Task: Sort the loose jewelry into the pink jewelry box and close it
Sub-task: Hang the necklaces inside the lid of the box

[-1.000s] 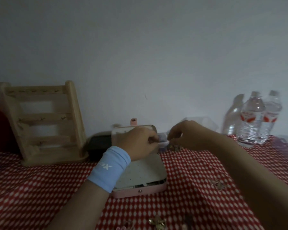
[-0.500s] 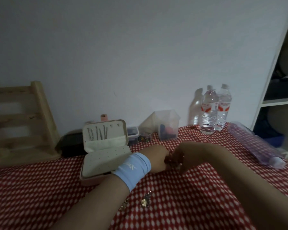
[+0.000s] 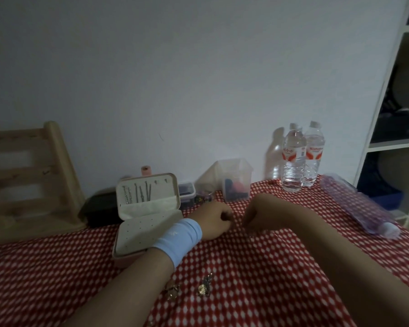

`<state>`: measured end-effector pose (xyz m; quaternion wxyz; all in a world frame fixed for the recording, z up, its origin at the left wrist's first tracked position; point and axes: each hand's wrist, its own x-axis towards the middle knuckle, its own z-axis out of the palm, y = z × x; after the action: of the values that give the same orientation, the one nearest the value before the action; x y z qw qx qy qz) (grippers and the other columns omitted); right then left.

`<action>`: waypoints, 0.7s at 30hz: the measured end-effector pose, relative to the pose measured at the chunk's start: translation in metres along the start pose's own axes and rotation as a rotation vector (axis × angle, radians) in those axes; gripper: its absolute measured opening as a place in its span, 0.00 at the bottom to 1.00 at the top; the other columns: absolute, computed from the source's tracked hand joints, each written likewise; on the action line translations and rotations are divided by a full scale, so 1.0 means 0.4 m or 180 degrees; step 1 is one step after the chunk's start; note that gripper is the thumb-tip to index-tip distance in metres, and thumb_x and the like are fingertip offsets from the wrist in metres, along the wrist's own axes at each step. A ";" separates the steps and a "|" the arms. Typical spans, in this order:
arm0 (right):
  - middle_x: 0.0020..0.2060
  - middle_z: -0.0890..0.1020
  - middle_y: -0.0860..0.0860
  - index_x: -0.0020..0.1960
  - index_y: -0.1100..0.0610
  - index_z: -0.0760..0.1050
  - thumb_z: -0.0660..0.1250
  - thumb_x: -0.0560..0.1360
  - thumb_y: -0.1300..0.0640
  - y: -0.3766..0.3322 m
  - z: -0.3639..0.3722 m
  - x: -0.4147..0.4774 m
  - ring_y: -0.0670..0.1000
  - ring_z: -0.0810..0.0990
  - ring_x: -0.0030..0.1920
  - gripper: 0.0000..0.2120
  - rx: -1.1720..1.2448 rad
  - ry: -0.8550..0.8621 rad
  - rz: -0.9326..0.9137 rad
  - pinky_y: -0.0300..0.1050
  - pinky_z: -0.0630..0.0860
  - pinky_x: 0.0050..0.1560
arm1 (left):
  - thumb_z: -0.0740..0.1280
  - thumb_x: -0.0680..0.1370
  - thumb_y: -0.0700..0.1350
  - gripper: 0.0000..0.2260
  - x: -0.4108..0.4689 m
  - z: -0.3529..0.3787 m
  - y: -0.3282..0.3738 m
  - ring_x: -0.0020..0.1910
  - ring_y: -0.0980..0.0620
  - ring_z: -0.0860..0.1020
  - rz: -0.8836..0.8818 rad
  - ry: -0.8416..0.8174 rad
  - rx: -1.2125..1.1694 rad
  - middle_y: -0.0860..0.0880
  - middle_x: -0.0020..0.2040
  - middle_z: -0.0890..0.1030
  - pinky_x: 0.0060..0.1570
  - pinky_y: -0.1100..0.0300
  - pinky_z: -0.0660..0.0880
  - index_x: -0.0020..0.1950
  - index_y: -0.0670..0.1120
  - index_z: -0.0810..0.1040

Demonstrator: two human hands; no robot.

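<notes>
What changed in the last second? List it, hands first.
The left hand moved right, off the pink jewelry box, and the right hand went with it; both sit curled, close together, over the tablecloth right of the box. Whether either holds anything is too dark to tell. The box stayed open; the loose jewelry in front and the water bottles kept their places.

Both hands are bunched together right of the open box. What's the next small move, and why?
Probably carry whatever the left hand and right hand seem to hold over to the pink box: it lies open left of them, and both hands are curled close together, though the piece is too small to make out. More loose jewelry waits nearer on the cloth.
</notes>
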<state>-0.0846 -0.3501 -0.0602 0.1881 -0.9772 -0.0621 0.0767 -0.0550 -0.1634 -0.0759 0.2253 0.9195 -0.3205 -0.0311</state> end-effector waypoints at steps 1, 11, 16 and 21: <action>0.38 0.85 0.42 0.52 0.52 0.86 0.75 0.74 0.58 -0.007 -0.006 0.001 0.39 0.83 0.37 0.07 0.0072 0.0061 -0.0068 0.30 0.77 0.38 | 0.66 0.78 0.47 0.07 -0.005 -0.017 -0.006 0.48 0.52 0.79 -0.0014 0.0095 -0.0133 0.51 0.49 0.82 0.53 0.58 0.75 0.49 0.47 0.83; 0.45 0.86 0.45 0.52 0.50 0.85 0.72 0.77 0.53 -0.119 -0.014 0.060 0.42 0.82 0.41 0.06 0.0390 0.0213 -0.0469 0.33 0.77 0.40 | 0.65 0.80 0.46 0.08 -0.065 -0.118 -0.110 0.36 0.51 0.77 -0.0709 0.0284 -0.2424 0.45 0.41 0.81 0.35 0.60 0.73 0.46 0.44 0.81; 0.49 0.84 0.41 0.52 0.42 0.84 0.70 0.76 0.50 -0.158 -0.007 0.093 0.42 0.82 0.51 0.07 0.0367 0.0136 -0.0401 0.39 0.76 0.57 | 0.63 0.81 0.45 0.08 -0.089 -0.169 -0.139 0.34 0.53 0.74 -0.0515 0.0248 -0.2532 0.49 0.37 0.78 0.35 0.61 0.72 0.47 0.44 0.79; 0.53 0.86 0.47 0.61 0.52 0.82 0.69 0.78 0.52 -0.247 -0.028 0.099 0.45 0.84 0.54 0.12 0.1448 -0.0106 -0.0891 0.40 0.77 0.58 | 0.63 0.81 0.44 0.07 -0.098 -0.233 -0.149 0.34 0.55 0.76 -0.0282 0.0303 -0.1924 0.53 0.37 0.81 0.33 0.64 0.72 0.47 0.45 0.80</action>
<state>-0.0531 -0.2570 -0.0179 0.4106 -0.8903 -0.1809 0.0781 -0.0330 -0.0617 -0.0214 0.5018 0.8244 -0.2454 -0.0916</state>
